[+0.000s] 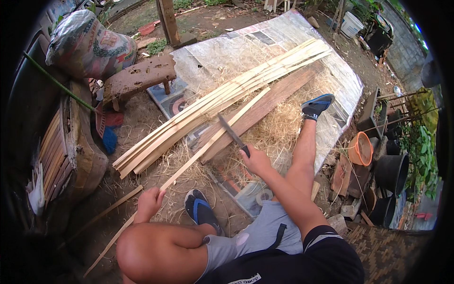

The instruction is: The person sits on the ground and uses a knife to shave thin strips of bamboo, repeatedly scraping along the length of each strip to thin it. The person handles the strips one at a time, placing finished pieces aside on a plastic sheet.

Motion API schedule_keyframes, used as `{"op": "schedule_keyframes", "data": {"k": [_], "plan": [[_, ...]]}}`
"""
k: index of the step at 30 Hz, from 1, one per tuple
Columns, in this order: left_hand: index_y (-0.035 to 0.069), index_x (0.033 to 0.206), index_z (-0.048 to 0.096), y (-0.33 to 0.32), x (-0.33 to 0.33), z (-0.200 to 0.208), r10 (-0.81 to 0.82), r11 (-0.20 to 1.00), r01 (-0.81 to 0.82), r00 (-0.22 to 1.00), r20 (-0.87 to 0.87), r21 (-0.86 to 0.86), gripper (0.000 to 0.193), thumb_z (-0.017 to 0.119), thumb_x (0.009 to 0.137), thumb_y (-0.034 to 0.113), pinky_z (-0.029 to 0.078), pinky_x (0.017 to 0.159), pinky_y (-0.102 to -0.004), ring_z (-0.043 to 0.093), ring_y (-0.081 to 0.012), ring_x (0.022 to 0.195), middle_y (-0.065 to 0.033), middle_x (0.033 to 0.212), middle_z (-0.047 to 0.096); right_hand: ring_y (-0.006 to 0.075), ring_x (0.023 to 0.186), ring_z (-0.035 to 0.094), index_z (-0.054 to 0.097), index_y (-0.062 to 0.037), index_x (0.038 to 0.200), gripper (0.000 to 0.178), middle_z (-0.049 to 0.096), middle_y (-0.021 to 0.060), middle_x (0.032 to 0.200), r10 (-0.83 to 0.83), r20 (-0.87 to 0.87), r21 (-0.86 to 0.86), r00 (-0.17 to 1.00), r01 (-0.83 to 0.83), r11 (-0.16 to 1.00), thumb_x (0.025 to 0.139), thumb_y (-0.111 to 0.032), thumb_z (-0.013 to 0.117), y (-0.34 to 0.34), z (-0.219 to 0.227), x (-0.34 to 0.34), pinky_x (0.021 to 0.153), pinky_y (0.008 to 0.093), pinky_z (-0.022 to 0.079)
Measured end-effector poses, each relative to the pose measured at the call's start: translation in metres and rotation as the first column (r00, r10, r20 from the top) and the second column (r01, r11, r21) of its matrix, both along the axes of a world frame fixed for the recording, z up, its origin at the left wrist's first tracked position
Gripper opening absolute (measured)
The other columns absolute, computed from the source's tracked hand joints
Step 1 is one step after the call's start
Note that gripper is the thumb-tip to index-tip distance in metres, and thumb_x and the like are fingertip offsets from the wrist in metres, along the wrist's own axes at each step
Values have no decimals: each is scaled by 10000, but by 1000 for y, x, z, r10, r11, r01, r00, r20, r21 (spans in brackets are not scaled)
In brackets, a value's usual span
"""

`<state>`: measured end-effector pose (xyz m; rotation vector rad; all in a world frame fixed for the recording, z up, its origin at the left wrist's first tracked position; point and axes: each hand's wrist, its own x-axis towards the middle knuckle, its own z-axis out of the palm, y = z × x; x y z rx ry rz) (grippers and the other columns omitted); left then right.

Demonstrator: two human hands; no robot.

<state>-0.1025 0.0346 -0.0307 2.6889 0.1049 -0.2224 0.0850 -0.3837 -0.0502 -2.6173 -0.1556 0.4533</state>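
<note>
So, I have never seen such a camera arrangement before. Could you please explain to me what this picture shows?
There is no machine here, only a person working bare-handed. The single picture comes from a wide fisheye camera worn on the head and looking down, so straight edges bend near its rim. The left hand holds a long pale strip. The right hand grips a dark-handled knife, whose blade crosses the strip. Under the strip's far part lies a dark board. Beside it is a bundle of pale strips, partly on a printed sheet, with curly shavings scattered around.
</note>
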Motion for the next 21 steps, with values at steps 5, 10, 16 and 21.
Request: {"op": "schedule_keyframes", "data": {"k": [5, 10, 16, 21], "plan": [[65, 963, 586, -37, 37, -19, -40, 979, 49, 998, -52, 196, 340, 519, 1050, 386, 529, 668, -556, 687, -433, 758, -211, 857, 704, 437, 837, 714, 546, -138, 1342, 535, 720, 228, 864, 431, 186, -17, 883, -435, 900, 1006, -555, 532, 43, 17, -63, 721, 527, 566], [61, 934, 573, -45, 32, -6, -22, 963, 52, 993, -114, 266, 345, 509, 1057, 378, 530, 630, -555, 677, -443, 695, -200, 803, 702, 405, 824, 726, 578, -196, 1359, 564, 730, 190, 993, 34, 26, -22, 999, -33, 999, 990, -618, 522, 14, 12, -15, 715, 506, 582], [70, 918, 561, 7, -9, -8, -95, 953, 105, 994, -49, 283, 345, 537, 1040, 392, 519, 594, -539, 681, -423, 675, -183, 790, 702, 393, 810, 722, 616, -181, 1249, 462, 731, 184, 988, 147, 232, -87, 962, -130, 988, 1004, -563, 529, -21, 3, 6, 722, 515, 565], [66, 893, 617, 58, -45, 9, -8, 961, 38, 994, -110, 274, 356, 532, 1041, 379, 509, 626, -565, 672, -446, 721, -198, 795, 699, 423, 888, 710, 629, -79, 1086, 462, 726, 221, 904, -362, 268, -130, 893, 406, 905, 1014, -524, 529, -102, 5, 74, 776, 539, 543]]}}
